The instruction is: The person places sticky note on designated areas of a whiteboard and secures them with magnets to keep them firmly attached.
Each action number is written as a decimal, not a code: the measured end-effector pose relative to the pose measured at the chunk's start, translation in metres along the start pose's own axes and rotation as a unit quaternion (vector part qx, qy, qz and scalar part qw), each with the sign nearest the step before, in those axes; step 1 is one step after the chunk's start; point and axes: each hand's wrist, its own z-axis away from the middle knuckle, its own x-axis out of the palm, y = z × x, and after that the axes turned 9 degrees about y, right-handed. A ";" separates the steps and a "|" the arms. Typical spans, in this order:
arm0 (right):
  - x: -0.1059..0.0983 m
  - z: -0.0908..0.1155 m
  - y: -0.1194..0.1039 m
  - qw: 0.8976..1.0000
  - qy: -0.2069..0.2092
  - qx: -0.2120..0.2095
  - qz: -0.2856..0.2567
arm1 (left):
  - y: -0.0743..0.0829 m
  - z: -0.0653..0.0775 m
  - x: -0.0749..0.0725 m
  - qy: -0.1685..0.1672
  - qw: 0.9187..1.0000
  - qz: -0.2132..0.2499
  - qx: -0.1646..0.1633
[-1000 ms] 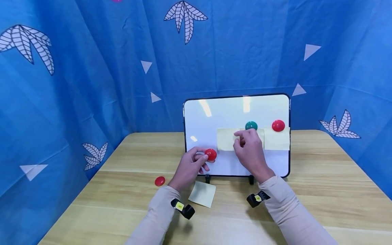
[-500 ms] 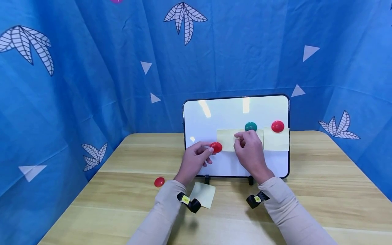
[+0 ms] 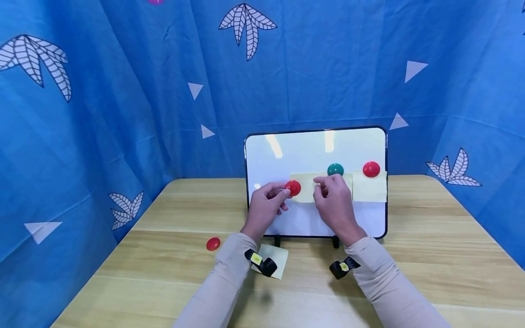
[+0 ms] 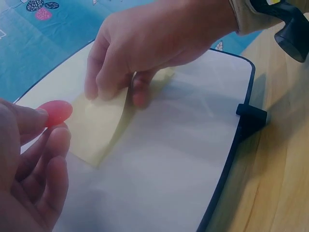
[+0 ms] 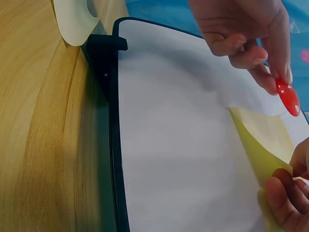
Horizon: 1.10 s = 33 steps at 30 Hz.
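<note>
Thumb and fingers of my left hand (image 3: 264,207) pinch a round red magnet (image 3: 293,188), held over the left part of a pale yellow sticky note (image 3: 305,193) on the whiteboard (image 3: 268,164). My right hand (image 3: 337,202) pinches that note near its right side; in the right wrist view the note (image 5: 265,130) curls away from the board along one edge. Just above the right hand a green magnet (image 3: 335,169) sits at the top of a second note (image 3: 349,187), partly hidden by the hand. Farther right, another red magnet (image 3: 371,169) overlaps the top of a third note (image 3: 369,191).
The framed whiteboard leans upright on small black feet (image 3: 336,242) on the wooden table (image 3: 430,246). A loose sticky note (image 3: 280,258) lies in front of it, partly behind the left wrist camera. A spare red magnet (image 3: 213,244) lies left of it. A blue curtain (image 3: 328,82) hangs behind.
My left hand has moved up and to the right with the red magnet, from the board's lower left to over the left note. My right hand has stayed in place.
</note>
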 end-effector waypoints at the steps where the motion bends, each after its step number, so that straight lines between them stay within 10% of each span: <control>1: 0.000 0.000 0.000 1.000 0.000 0.001 0.000 | 0.001 -0.001 0.001 0.000 1.000 0.000 0.002; 33: 0.000 0.000 -0.002 1.000 -0.007 0.009 0.008 | 0.013 -0.020 0.024 0.026 0.999 -0.016 -0.023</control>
